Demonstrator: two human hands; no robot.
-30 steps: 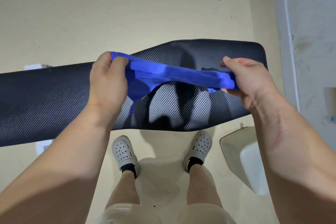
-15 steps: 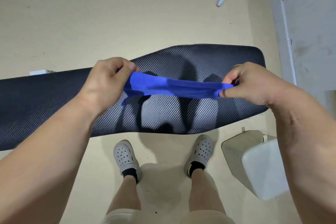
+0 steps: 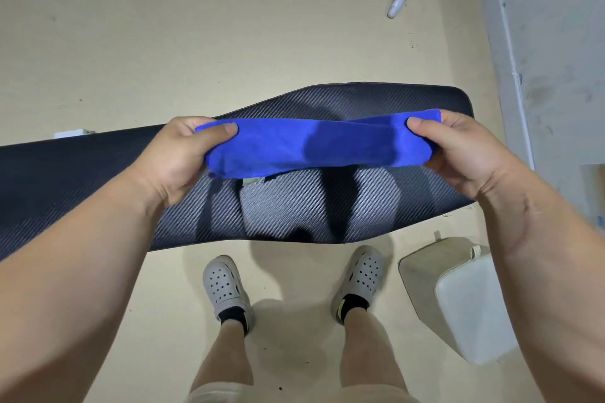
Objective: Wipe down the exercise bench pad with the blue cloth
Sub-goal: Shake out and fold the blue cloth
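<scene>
While both hands pinch its ends, blue cloth (image 3: 314,149) hangs clear above bench pad (image 3: 294,213).

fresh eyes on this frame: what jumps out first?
The bright blue cloth, folded and stretched between the left hand and right hand at the centre of the view. Under it, the dark woven-texture bench pad runs from the left edge toward the right wall, hand shadows falling on it. Below, grey perforated shoes stand on the beige floor.
</scene>
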